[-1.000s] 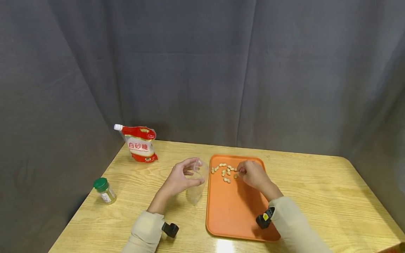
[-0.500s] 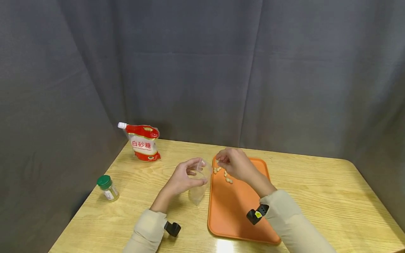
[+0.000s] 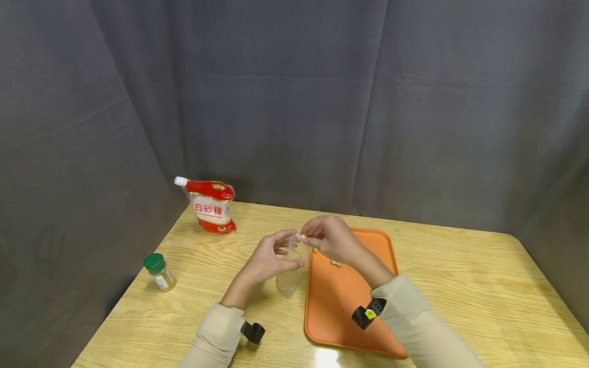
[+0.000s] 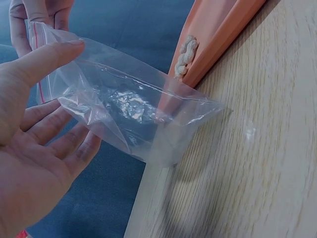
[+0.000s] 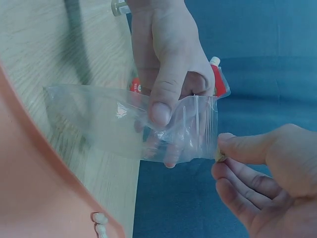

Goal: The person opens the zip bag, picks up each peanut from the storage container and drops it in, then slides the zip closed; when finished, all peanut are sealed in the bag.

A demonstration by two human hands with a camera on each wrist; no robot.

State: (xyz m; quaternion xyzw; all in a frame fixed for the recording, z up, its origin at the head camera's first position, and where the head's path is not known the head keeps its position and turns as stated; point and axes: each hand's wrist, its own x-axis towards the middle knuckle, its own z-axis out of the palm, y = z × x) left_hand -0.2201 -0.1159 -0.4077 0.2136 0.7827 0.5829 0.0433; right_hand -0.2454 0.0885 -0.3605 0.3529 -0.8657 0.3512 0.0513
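A clear zip-seal plastic bag (image 3: 288,284) hangs from my left hand (image 3: 267,261), its mouth spread near the top. Thumb and fingers grip the bag from either side in the left wrist view, where a red line marks the seal. My right hand (image 3: 335,240) pinches a peanut (image 5: 220,155) between thumb and forefinger, right at the bag's mouth. Several peanuts lie on the orange tray (image 3: 340,312); one peanut (image 3: 336,263) shows plainly, while the right hand hides others in the head view. No peanuts can be made out inside the bag.
A red and white spouted pouch (image 3: 212,208) stands at the table's back left. Nearer me on the left is a small jar (image 3: 160,273) with a green lid. A dark grey curtain (image 3: 276,128) encloses the wooden table (image 3: 460,286) behind and at the sides.
My right hand has picked up a peanut from the tray's far part and moved left to the bag's mouth. The left hand keeps holding the bag in nearly the same place.
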